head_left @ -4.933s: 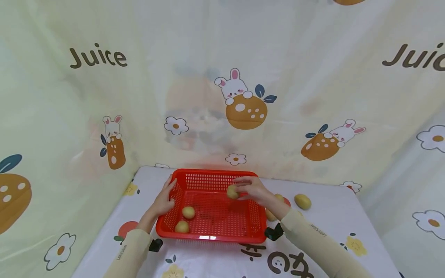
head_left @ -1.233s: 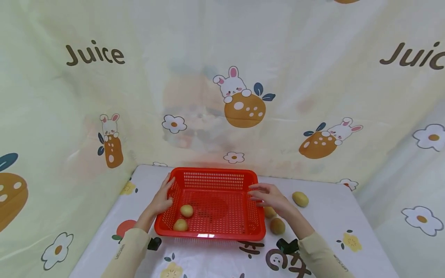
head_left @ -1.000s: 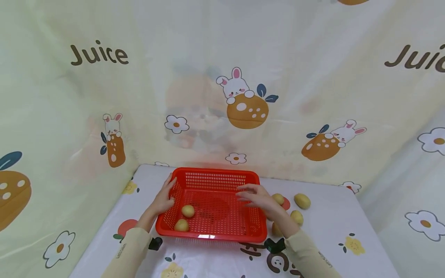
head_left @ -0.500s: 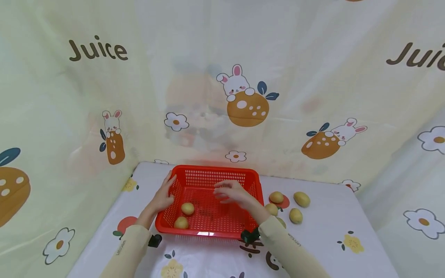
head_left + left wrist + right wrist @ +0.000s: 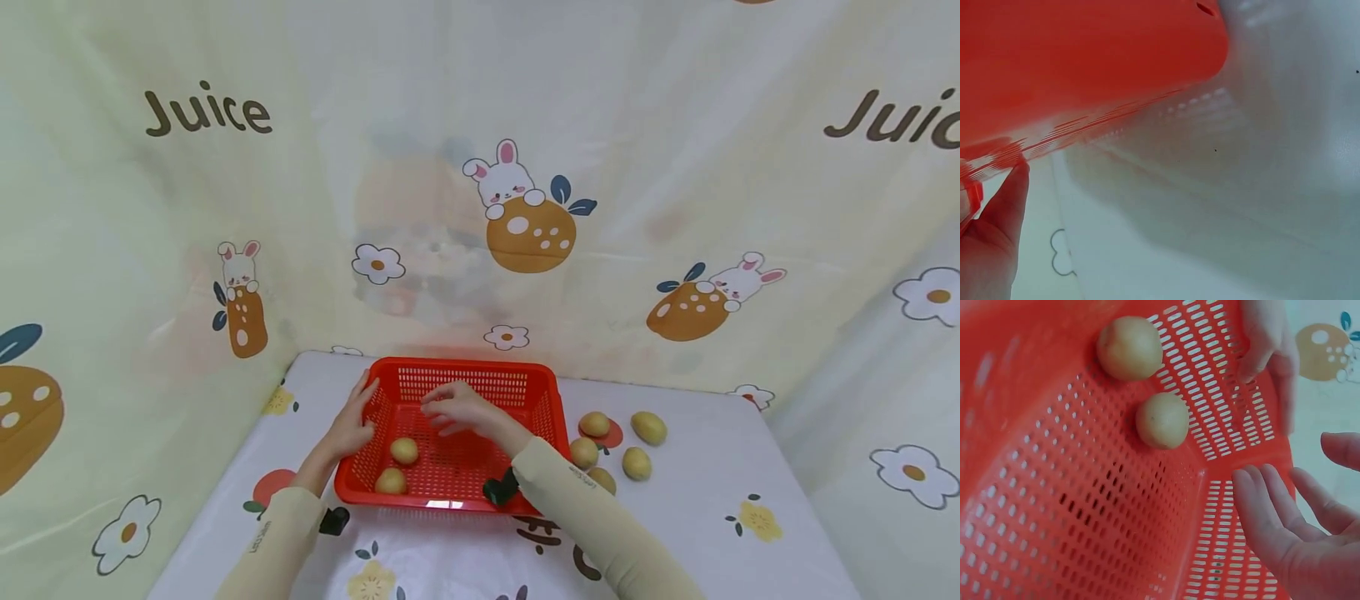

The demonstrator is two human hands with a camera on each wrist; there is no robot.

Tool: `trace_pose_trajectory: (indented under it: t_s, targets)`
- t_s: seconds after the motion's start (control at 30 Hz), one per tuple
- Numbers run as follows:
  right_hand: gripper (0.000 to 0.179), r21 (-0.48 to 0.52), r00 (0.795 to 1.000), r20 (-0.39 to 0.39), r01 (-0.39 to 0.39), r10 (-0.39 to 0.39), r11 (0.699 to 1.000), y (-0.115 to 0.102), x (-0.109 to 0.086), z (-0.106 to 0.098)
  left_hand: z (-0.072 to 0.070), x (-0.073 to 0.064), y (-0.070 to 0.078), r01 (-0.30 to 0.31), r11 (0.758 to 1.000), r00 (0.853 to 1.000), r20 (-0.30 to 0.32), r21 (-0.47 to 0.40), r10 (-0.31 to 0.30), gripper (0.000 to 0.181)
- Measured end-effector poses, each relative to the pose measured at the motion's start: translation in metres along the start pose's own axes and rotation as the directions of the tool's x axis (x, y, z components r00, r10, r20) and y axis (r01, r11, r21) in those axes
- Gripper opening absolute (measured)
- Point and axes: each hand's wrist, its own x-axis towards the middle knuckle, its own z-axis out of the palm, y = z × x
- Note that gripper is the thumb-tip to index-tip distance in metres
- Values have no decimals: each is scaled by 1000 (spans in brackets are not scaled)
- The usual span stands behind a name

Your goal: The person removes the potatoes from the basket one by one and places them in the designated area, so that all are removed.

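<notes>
A red slotted plastic basket [image 5: 546, 417] stands on the table, with two potatoes [image 5: 404, 451] in its left part. My left hand [image 5: 349, 427] grips the basket's left wall at the rim, thumb on the inner side. In the left wrist view, part of that hand [image 5: 997, 231] touches the edge of the red plastic. My right hand [image 5: 467, 412] is over the middle-left of the basket, fingers spread and nothing held. The right wrist view shows the right hand's open fingers [image 5: 1266, 515] apart from both potatoes [image 5: 1163, 420].
Several more potatoes lie on the table just right of the basket, among them one at the far right [image 5: 648, 427] and one beside the basket wall [image 5: 583, 452]. A patterned cloth wall [image 5: 435, 325] rises directly behind the table. Black wrist cameras [image 5: 501, 488] sit by the sleeves.
Several seconds ago my right hand held a potato over the basket; it holds none now. Over the last second it moved left from the basket's right side. The left hand stayed at the rim.
</notes>
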Motion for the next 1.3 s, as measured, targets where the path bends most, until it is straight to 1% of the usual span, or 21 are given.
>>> trace_pose_trajectory:
  t_s: [0.07,0.17,0.33,0.43,0.57,0.67,0.8,0.9,1.07,1.23,1.3]
  targets:
    - [30,-23,1000,-2,3,-3,1000,-4,4,5,-1,0,-1,5,1000,1000,-8,0,-5,81]
    - [34,-58,1000,6,-9,10,998,-7,11,15,-2,-1,-2,-6,1000,1000,-20,5,6,81]
    - [36,-132,999,21,-46,49,990,-7,18,34,-3,-3,-5,-46,998,999,-26,33,46,80]
    - [33,-171,998,14,-63,66,983,-5,23,41,-2,-4,-5,-64,997,997,-34,40,65,81]
    - [24,-195,993,5,-119,122,974,2,29,46,0,-4,-3,-57,998,998,-35,34,58,81]
    - [22,-177,988,15,-146,151,973,6,32,47,2,-3,-1,-42,999,999,-28,27,43,81]
    - [29,-154,987,33,-153,160,976,7,32,47,4,-1,1,-40,999,999,-32,16,40,81]
    - [32,-161,984,36,-164,172,973,8,32,50,5,0,-1,-36,999,999,-34,21,37,81]
    - [31,-172,984,20,-171,177,970,11,35,53,6,0,-3,-13,1000,999,-33,17,14,81]
    - [31,-188,982,-2,-184,187,965,11,39,56,4,1,-3,-11,1000,1000,-23,26,11,82]
    - [22,-194,981,-4,-193,195,962,11,41,56,3,1,-3,-10,999,1000,-22,34,10,82]
